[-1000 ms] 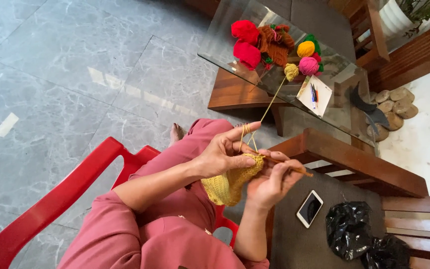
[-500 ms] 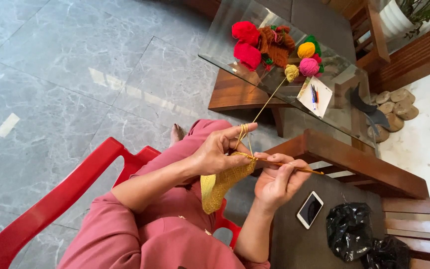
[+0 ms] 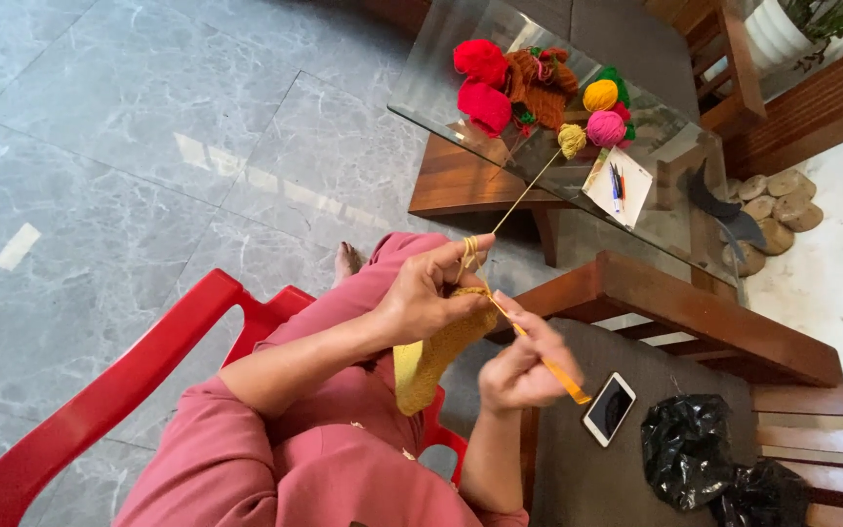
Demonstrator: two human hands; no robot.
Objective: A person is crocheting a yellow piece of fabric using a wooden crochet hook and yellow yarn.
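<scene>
In the head view we look down on our own lap, where the left hand (image 3: 426, 298) has its grip pressed together on the top edge of a yellow knitted piece (image 3: 429, 359), with the yellow yarn strand (image 3: 524, 195) wound over the raised forefinger, while the right hand (image 3: 519, 366) has its grip pinching an orange crochet hook (image 3: 550, 369) whose tip runs into the work between the two hands. The knitted piece hangs from the left hand in front of our pink trousers (image 3: 382, 283), just above the red plastic chair (image 3: 139, 376). The strand runs taut up to a small mustard yarn ball (image 3: 572, 140) on the glass table (image 3: 431, 98), where it lies near red, orange, pink and green balls. We judge the piece light, soft and floppy, likely to stretch or loosen if pulled, so it is best held near its working edge, close to the hook; the hook looks thin, stiff and smooth, and a hold along the middle of the shaft suits it. A phone (image 3: 609, 409) and a crumpled black bag (image 3: 685, 459) lie on the grey cushion to our right. The hook's tip and the live loops are hidden behind the left fingers, the stitch pattern is too small to make out, and the lower part of our body is cut off by the frame
</scene>
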